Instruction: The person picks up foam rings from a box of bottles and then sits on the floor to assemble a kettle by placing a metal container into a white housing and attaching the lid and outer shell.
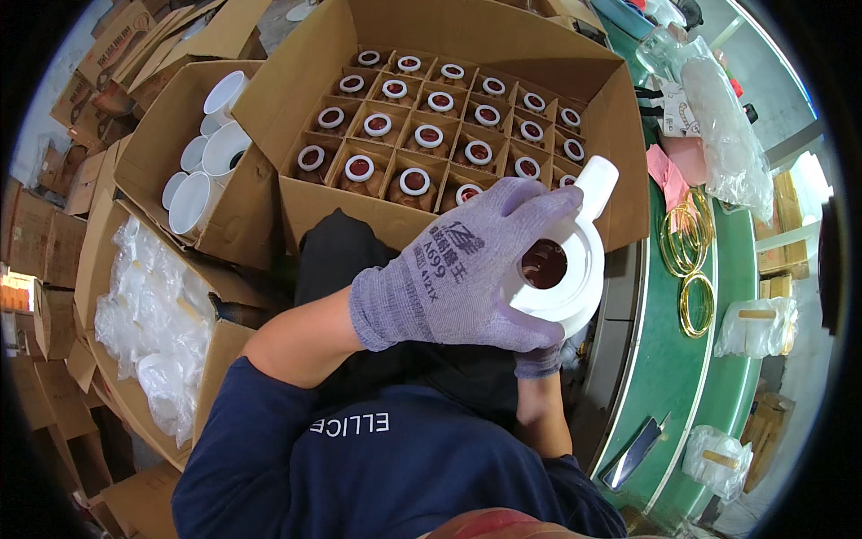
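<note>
Piece (pixel 589 278), white, gripped by left hand (pixel 471 265); right hand (pixel 539 361) mostly hidden beneath.

Gold hoops (pixel 684 268) and a dark phone (pixel 634 454) on the green worktop (pixel 669 377), clear plastic bag (pixel 723 135) beside the hoops

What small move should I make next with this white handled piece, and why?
Perhaps turn the white piece slightly to check its rim: its dark red opening faces the camera, but your gloved left hand covers the left side, while your right hand is mostly hidden.
</note>
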A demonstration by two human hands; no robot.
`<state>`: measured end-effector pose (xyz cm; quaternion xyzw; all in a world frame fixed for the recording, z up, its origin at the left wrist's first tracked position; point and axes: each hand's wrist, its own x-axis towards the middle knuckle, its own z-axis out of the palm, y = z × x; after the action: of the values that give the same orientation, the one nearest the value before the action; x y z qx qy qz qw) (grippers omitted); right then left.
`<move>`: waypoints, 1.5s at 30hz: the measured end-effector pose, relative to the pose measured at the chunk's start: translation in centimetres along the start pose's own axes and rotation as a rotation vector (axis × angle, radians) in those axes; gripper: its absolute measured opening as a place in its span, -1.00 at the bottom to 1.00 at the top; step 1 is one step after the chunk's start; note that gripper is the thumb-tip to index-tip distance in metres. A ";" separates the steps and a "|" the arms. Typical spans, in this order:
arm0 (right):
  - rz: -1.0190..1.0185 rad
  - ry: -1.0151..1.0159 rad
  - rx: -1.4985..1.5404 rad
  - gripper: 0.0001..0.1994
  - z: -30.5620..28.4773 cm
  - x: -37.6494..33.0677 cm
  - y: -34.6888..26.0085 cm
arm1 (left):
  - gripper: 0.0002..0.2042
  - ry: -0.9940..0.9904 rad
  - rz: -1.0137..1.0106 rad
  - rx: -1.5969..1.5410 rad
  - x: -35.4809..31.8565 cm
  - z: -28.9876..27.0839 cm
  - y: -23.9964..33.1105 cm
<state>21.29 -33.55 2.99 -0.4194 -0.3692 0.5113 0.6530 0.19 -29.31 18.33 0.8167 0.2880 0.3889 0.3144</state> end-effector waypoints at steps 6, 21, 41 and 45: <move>0.011 -0.026 0.013 -0.34 -1.3 -0.6 -0.5 | 0.01 -0.026 -0.007 -0.054 0.0 -0.2 -0.4; 0.044 -0.055 -0.024 -0.32 -1.8 -1.1 -0.5 | 0.07 0.181 0.091 -0.012 -2.6 0.8 -0.2; 0.029 -0.042 -0.031 -0.29 -1.7 -0.8 -0.2 | 0.09 0.200 0.025 0.026 -2.2 -0.2 0.8; 0.035 -0.047 -0.035 -0.28 -1.7 -1.0 0.0 | 0.08 0.211 0.045 0.038 -2.1 -0.1 0.6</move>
<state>22.64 -34.87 2.32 -0.4251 -0.3860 0.5258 0.6276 -0.87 -31.14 17.90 0.7833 0.3085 0.4740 0.2580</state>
